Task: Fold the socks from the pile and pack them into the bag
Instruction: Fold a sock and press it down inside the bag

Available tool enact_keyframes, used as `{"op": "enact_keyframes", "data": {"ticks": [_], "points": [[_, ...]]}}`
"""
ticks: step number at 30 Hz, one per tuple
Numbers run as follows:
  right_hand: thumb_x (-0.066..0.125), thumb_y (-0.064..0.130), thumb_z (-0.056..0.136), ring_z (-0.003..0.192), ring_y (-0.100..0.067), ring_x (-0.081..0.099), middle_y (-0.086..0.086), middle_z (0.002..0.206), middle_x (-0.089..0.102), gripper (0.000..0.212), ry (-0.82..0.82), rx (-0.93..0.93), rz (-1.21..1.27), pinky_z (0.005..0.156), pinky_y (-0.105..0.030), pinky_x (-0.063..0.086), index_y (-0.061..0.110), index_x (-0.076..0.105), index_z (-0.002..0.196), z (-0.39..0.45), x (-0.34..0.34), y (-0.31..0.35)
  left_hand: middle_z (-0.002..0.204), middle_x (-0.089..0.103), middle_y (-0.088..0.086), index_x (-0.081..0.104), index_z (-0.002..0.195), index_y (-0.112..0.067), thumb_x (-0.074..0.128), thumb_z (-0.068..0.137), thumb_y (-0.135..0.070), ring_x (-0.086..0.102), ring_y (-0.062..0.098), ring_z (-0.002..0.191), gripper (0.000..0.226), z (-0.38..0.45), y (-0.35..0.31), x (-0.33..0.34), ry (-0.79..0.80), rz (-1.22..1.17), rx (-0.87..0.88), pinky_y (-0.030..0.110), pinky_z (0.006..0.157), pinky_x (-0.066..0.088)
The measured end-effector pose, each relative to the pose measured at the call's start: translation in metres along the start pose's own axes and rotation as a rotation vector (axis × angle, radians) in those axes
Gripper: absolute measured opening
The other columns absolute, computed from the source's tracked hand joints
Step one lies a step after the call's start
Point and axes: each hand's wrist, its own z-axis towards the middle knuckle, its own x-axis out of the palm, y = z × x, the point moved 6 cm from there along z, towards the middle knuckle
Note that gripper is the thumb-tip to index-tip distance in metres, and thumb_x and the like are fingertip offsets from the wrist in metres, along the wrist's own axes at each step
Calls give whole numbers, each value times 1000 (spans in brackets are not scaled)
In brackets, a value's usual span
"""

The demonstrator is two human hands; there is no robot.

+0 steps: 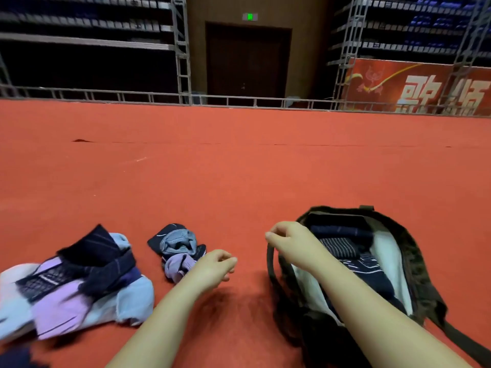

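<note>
A dark bag (pixel 414 264) lies open on the red carpet (pixel 239 176) at lower right, its pale lining showing and dark folded socks (pixel 342 244) packed inside; their number cannot be told. The right hand (pixel 292 239) reaches across the bag's near rim, wrist bent, fingers curled loosely toward the left. Its grip looks narrow, and whether it pinches the bag's strap (pixel 271 261) just below cannot be told. The left hand (pixel 215 265) hovers low over the carpet at centre, forearm stretched forward, fingers loosely curled with nothing in the grip. Just beside its knuckles sits a small bundle (pixel 176 248) of dark, grey and lilac socks. Well apart at lower left lies the larger pile (pixel 74 282) of pale blue, lilac and navy socks, tangled past counting.

The carpet runs back to a low metal rail (pixel 132 96). Behind it stand truss towers (pixel 182 49), dark tiers of seating (pixel 85 22), a dark double door (pixel 247 62) under a green exit sign (pixel 249 16), and a red banner (pixel 414 86) with pale characters at right.
</note>
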Motion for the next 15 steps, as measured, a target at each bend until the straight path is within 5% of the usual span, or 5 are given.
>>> {"op": "enact_keyframes", "data": {"ticks": [4,7,11,15], "points": [[56,34,89,70,-22,63,-7,78,70,25,139,19,90,70,-32,49,22,59,67,12,69,7,83,68,-4,61,85,-25,57,89,-29,63,14,76,7,-12,51,-29,-96,21,-25,29,75,51],[56,25,91,65,-19,55,-11,78,67,23,249,91,209,58,-27,41,19,58,68,16,124,6,81,69,-2,61,84,-25,57,90,-27,63,15,70,8,-28,92,-40,-137,-26,-88,29,70,49],[56,27,93,73,-16,51,0,77,60,17,210,135,329,63,-25,40,18,59,78,26,164,6,71,62,1,60,86,-18,53,94,-12,57,10,60,12,-49,116,-48,-277,-239,-56,24,59,49],[53,34,96,83,-4,55,9,90,61,26,109,103,511,66,-3,40,11,62,103,31,177,35,70,59,3,59,81,-13,51,95,-8,55,9,59,17,-56,120,-56,-370,-380,9,16,49,44]]}}
